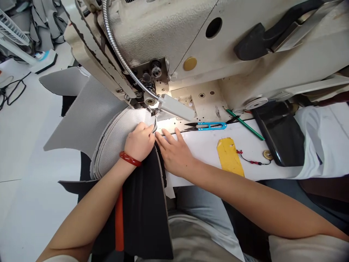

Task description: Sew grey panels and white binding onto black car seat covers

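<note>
Under the needle of the sewing machine (152,109) lies a curved, layered grey fabric piece (114,138), with black fabric (144,214) hanging below it toward my lap. My left hand (140,142), a red bangle on its wrist, is closed with its fingers pinching the grey fabric's edge just in front of the needle. Beside it, my right hand (174,151) lies flat with the fingers stretched out; its fingertips touch the machine bed and the seam edge of the black fabric. The exact stitch point is partly hidden by the lamp and presser foot.
Blue thread snips (211,126) lie right of my right fingers. Beyond them are a green pencil (245,123), a yellow tag (230,156), a black phone (280,133) and white cloth (324,134). A small lamp (176,106) hangs near the needle. Glasses (13,91) rest at far left.
</note>
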`<action>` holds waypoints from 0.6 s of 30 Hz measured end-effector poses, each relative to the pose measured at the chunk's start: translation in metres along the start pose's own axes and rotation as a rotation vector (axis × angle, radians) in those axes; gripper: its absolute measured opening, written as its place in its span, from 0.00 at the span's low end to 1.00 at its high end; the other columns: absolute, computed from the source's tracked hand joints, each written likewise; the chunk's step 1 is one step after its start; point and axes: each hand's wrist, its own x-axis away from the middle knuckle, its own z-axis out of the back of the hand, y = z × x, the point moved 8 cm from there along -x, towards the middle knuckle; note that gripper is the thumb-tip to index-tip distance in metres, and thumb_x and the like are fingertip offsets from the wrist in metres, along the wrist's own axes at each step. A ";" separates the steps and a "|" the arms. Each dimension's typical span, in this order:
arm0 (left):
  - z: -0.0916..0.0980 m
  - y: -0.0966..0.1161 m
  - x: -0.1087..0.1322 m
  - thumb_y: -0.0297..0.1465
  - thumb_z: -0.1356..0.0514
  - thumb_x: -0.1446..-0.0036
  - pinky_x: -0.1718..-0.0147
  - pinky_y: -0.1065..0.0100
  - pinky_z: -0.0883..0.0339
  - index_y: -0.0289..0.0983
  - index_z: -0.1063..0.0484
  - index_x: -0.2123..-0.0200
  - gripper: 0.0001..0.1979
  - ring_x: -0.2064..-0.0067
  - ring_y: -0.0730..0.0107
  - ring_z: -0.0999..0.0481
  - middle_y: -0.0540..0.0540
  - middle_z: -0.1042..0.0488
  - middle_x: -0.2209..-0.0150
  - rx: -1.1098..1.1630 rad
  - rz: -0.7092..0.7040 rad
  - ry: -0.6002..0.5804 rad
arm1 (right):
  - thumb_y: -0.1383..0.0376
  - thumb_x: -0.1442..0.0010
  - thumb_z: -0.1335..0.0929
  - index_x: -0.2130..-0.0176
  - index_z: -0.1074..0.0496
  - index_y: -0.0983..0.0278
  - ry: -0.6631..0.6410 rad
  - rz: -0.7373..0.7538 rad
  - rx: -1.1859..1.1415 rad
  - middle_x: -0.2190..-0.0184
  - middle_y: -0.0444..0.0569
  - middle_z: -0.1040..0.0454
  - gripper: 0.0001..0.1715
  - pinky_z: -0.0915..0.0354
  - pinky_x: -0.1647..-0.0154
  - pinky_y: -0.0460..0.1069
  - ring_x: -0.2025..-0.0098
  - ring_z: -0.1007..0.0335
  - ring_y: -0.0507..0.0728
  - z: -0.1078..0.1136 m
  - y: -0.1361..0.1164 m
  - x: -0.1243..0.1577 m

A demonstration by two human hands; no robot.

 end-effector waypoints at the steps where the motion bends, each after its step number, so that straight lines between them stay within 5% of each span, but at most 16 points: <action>1: 0.000 0.002 0.002 0.31 0.52 0.35 0.59 0.63 0.31 0.37 0.26 0.43 0.22 0.58 0.60 0.24 0.41 0.25 0.55 -0.027 0.001 -0.012 | 0.68 0.35 0.39 0.40 0.35 0.76 0.034 -0.033 0.000 0.37 0.65 0.36 0.26 0.51 0.37 0.74 0.35 0.45 0.72 0.003 0.002 0.001; 3: 0.000 0.003 0.005 0.35 0.54 0.33 0.62 0.62 0.31 0.38 0.29 0.41 0.23 0.60 0.59 0.23 0.41 0.26 0.54 -0.067 -0.018 -0.065 | 0.70 0.35 0.39 0.47 0.30 0.75 0.125 -0.071 0.009 0.48 0.65 0.27 0.20 0.40 0.44 0.68 0.44 0.35 0.69 0.010 0.003 0.004; 5: -0.003 0.003 0.008 0.34 0.52 0.35 0.62 0.61 0.30 0.39 0.32 0.38 0.24 0.61 0.58 0.23 0.41 0.27 0.52 -0.080 -0.042 -0.138 | 0.71 0.33 0.41 0.53 0.27 0.71 0.230 0.119 0.008 0.59 0.59 0.23 0.16 0.35 0.51 0.61 0.55 0.29 0.63 0.018 -0.016 0.010; 7: -0.005 -0.001 0.009 0.30 0.48 0.38 0.60 0.60 0.30 0.41 0.35 0.36 0.26 0.60 0.58 0.23 0.42 0.27 0.50 -0.072 -0.022 -0.170 | 0.71 0.32 0.41 0.54 0.26 0.70 0.296 0.456 -0.003 0.59 0.57 0.22 0.16 0.34 0.50 0.58 0.56 0.27 0.59 0.020 -0.047 0.026; 9: -0.003 -0.005 0.007 0.27 0.49 0.39 0.56 0.60 0.29 0.42 0.33 0.37 0.27 0.57 0.58 0.22 0.42 0.26 0.50 -0.038 0.024 -0.152 | 0.71 0.31 0.41 0.49 0.27 0.73 0.287 0.630 -0.012 0.51 0.59 0.23 0.18 0.36 0.42 0.57 0.49 0.27 0.59 0.014 -0.064 0.039; 12: -0.003 -0.003 0.000 0.24 0.51 0.39 0.51 0.59 0.30 0.42 0.27 0.42 0.24 0.52 0.57 0.24 0.41 0.24 0.51 0.049 0.066 -0.137 | 0.72 0.31 0.41 0.45 0.29 0.77 0.200 0.559 -0.017 0.44 0.63 0.27 0.20 0.38 0.37 0.58 0.42 0.30 0.60 0.002 -0.065 0.037; 18: 0.000 0.004 -0.019 0.24 0.48 0.42 0.47 0.58 0.31 0.37 0.22 0.49 0.21 0.48 0.54 0.24 0.38 0.23 0.51 0.100 0.077 -0.098 | 0.73 0.31 0.41 0.48 0.26 0.76 0.211 0.481 -0.021 0.46 0.62 0.25 0.20 0.34 0.39 0.57 0.44 0.27 0.61 -0.002 -0.058 0.017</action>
